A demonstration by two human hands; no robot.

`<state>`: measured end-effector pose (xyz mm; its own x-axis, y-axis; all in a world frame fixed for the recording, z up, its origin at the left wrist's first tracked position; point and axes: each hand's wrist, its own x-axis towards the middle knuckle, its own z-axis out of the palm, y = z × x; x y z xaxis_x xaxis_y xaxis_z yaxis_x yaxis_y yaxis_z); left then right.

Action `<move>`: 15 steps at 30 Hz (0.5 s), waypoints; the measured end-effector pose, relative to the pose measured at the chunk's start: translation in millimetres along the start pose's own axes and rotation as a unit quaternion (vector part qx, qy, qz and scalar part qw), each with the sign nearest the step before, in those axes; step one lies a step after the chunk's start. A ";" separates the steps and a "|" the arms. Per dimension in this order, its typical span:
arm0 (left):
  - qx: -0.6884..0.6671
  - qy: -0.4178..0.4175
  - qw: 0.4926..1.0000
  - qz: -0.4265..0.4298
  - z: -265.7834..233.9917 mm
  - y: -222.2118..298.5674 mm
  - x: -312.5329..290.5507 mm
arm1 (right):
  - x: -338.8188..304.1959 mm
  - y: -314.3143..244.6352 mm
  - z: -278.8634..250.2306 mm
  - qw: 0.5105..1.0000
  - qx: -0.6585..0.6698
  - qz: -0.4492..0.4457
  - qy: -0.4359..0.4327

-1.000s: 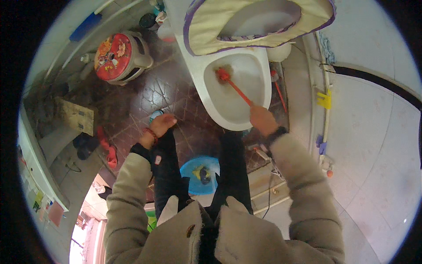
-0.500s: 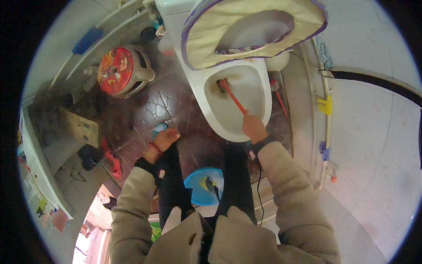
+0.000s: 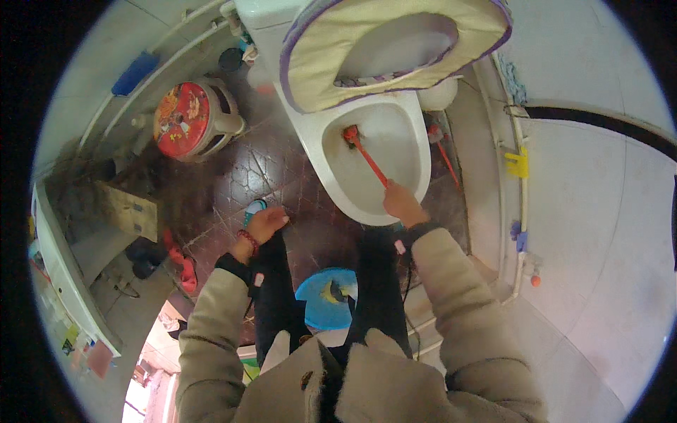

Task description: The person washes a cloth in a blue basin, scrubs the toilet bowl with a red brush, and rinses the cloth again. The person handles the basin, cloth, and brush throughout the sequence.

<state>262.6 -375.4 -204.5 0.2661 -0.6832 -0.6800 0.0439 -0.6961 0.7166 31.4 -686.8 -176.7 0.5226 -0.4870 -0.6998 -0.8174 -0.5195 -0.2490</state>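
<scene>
Facing you stands a white ceramic toilet bowl. Within its rim is a slim, red, long-handled plastic brush, its head at the stained patch toward the far left edge. The brush's long axis slants from there to the near right edge, lying ahead and left of your right hand, the nearer one, which is wrapped around the handle's end. Your left hand, loosely spread near your left knee, holds nothing visible.
</scene>
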 end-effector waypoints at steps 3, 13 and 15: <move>-0.022 -0.001 1.000 -0.021 5.8 -7.2 3.4 | -22.3 16.1 -4.6 0.996 -0.041 0.075 -0.014; -0.042 -0.021 0.999 -0.008 12.5 -5.5 13.3 | -13.4 -4.1 -11.8 0.999 -0.029 0.045 -0.003; -0.107 -0.038 0.992 -0.047 15.8 -8.4 17.3 | -25.4 3.3 -19.5 0.996 -0.083 0.025 0.030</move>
<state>251.6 -384.8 -224.7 0.1787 -0.6381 -0.7489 0.2704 -0.7000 0.6610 20.1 -689.8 -146.7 0.5008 -0.5534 -0.6656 -0.7935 -0.6007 -0.0975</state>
